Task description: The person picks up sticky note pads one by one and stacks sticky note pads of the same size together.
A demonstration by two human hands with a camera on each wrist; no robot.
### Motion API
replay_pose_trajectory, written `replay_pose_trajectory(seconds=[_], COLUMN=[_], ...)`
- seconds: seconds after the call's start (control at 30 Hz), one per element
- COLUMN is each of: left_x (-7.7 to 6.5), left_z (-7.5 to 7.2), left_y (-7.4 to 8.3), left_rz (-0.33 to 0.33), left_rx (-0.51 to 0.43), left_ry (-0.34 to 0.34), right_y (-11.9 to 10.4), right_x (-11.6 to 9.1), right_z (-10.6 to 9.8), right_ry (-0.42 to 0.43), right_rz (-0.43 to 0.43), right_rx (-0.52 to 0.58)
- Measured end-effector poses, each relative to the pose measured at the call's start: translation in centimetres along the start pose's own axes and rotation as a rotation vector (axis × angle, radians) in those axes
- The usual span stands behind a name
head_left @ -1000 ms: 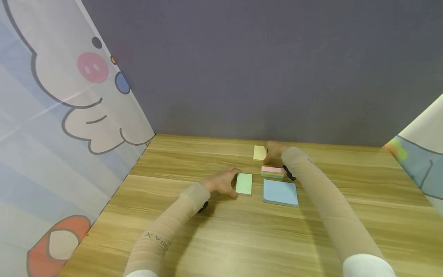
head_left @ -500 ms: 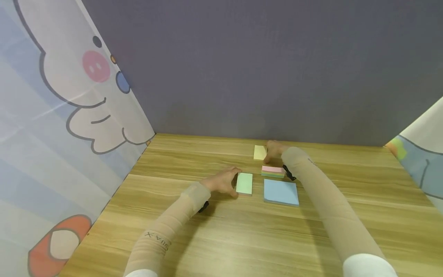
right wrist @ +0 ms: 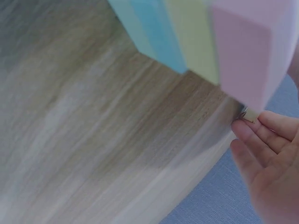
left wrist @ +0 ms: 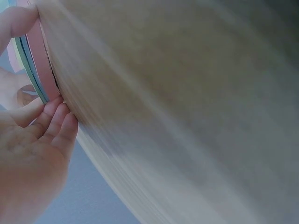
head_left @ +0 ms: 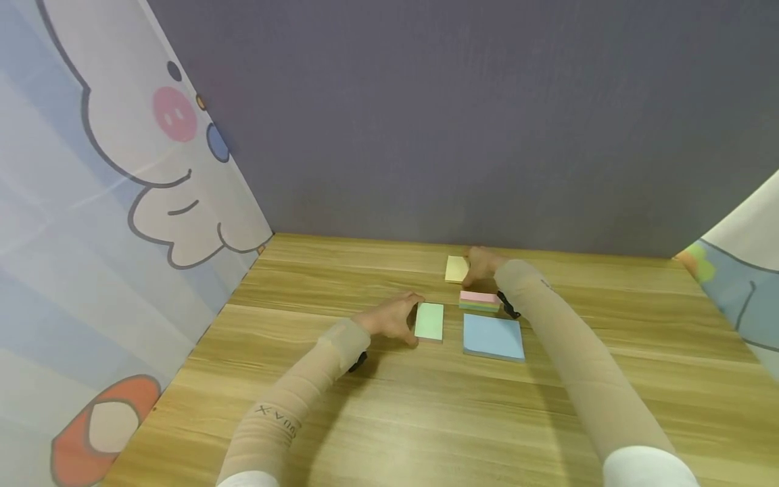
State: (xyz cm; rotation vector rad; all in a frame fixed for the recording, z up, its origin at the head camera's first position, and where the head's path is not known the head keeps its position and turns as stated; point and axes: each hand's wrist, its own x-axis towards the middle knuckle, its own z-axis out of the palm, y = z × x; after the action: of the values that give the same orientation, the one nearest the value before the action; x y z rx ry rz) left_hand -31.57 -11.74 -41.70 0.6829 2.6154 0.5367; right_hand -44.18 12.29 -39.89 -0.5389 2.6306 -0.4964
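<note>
My left hand [head_left: 394,319] grips a green-topped sticky note pad [head_left: 429,322] lying on the table, thumb at one short edge and fingers at the other. The left wrist view shows the pad's layered edge in pink, blue and green [left wrist: 41,65] between thumb and fingertips. Farther back, my right hand [head_left: 481,265] holds a small yellow sticky note pad [head_left: 456,269] by its right side. Only a sliver of that pad [right wrist: 251,115] shows at the fingertips in the right wrist view, behind a striped sticky note stack [right wrist: 245,51].
The striped stack [head_left: 479,302], pink on top, sits just in front of the right hand, beside its wrist. Nearer lies a larger blue sticky note pad [head_left: 493,337]. The wooden table [head_left: 389,419] ends at a grey wall panel [head_left: 426,135]; a cartoon-print curtain [head_left: 67,270] hangs left.
Both hands stay at the same pads, which keep their places on the table. Only a slight shift of the head view shows.
</note>
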Motion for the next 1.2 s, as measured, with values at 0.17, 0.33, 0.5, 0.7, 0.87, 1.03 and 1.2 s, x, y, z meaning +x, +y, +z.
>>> replay_pose_trajectory(seconds=[0.17,0.33,0.5,0.7,0.87,1.03,1.2], left_x=[0.1,0.4,0.5,0.5,0.3,0.2,0.2], left_z=[0.1,0.4,-0.1,-0.1,-0.1,-0.2,0.0], left_y=[0.0,0.5,0.8,0.9,1.0,1.0,0.9], left_rz=[0.005,0.033,0.036,0.019,0.027,0.018,0.003], left_rx=[-0.001,0.001,-0.002,-0.019,-0.031,-0.023,-0.022], left_ry=[0.003,0.006,0.01,-0.007,-0.004,-0.001,-0.019], right_y=[0.1,-0.1,-0.4,-0.5,-0.6,-0.7,-0.8], right_x=[0.1,-0.9,-1.3,-1.2,-1.3,-1.6,-1.8], right_z=[0.1,0.0,-0.5,-0.6,-0.6,-0.8,-0.8], right_ry=[0.02,0.04,0.074,0.099,0.109,0.133,0.137], right_rz=[-0.016,-0.009,-0.039,-0.055,-0.057,-0.071,-0.069], right_rx=[-0.049,-0.111,-0.135,-0.17,-0.174,-0.173,-0.174])
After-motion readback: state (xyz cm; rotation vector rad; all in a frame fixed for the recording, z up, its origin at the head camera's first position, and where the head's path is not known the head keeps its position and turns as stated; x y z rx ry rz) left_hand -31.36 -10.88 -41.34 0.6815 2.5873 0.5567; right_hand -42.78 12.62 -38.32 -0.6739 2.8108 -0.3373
